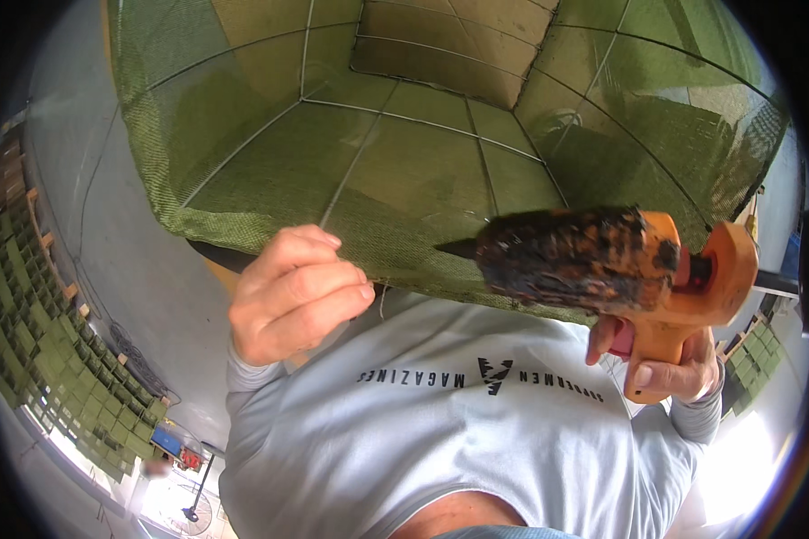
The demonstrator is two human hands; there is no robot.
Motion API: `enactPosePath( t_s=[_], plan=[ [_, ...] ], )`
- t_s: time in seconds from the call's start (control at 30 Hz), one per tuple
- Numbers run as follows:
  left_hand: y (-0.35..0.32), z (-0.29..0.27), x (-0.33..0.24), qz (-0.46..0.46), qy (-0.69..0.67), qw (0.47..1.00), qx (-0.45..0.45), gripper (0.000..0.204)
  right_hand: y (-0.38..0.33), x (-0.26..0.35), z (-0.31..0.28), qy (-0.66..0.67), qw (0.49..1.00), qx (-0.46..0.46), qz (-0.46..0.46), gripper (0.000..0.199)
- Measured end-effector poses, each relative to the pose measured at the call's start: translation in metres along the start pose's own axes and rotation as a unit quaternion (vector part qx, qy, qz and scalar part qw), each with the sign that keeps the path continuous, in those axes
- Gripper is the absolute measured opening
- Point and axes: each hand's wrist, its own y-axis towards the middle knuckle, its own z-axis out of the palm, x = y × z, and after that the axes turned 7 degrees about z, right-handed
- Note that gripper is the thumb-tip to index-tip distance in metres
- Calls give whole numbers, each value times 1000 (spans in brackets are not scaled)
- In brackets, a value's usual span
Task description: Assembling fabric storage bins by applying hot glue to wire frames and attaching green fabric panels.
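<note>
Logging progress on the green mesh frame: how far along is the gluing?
Done, by the look of it: green mesh already covers the wire frame panels in view. In hand: the left hand grips the folded lower edge, and the right hand holds an orange glue gun with its nozzle at that edge. Left: cannot tell how much of the rim is bonded; no glue line shows.

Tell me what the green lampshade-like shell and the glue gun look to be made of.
Green shell: coarse woven fabric, burlap-like and matte, stretched over a thin wire frame that shows as pale lines; the weave is visible. Glue gun: orange, apparently moulded plastic, smooth at the handle; its barrel is crusted with dark, rough residue, probably old glue. The right hand grips it.
</note>
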Motion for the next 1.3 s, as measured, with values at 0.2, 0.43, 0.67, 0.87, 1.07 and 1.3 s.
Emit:
enactPosePath(
  t_s=[0.2,0.43,0.67,0.87,1.07,1.3],
  plan=[
    [-10,3,-1,43,13,999,-27,27,51,19,31,-24,996,39,82,75],
    [-23,8,-1,74,50,995,-34,25,79,20,37,-11,989,103,102,58],
    [-40,23,6,132,131,980,-72,25,80,16,36,9,990,98,100,53],
    [-39,20,4,125,138,981,-59,23,81,15,36,9,991,97,90,51],
    [-38,18,4,126,138,981,-60,23,82,15,38,-24,993,82,85,52],
    [-29,17,7,134,116,983,-45,19,70,31,54,15,998,24,53,66]
  ],
)
